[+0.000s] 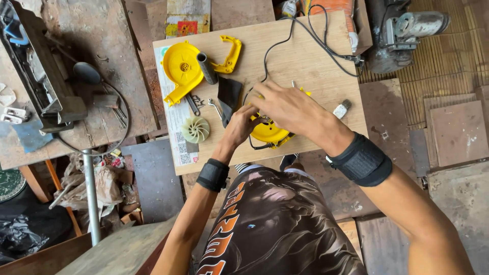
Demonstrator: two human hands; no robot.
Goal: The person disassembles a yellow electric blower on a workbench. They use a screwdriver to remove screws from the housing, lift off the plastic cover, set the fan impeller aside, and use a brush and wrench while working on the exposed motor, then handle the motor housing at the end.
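Note:
Both my hands meet over a yellow round housing part (267, 132) near the front edge of a light wooden board (310, 61). My left hand (239, 126) grips its left side. My right hand (290, 108) lies on top, covering most of it, and a thin metal tool tip (293, 84) sticks up behind the fingers. A black cable (275, 46) runs from the part toward the back. Both wrists wear black bands.
On the board's left lie a yellow blower casing half (181, 69), a yellow handle piece (229, 55), a grey tube (206, 67), a black pouch (228, 95), a pale fan wheel (195, 129) and small metal screws. A small white piece (342, 108) lies right. A cluttered wooden bench (102, 46) stands left.

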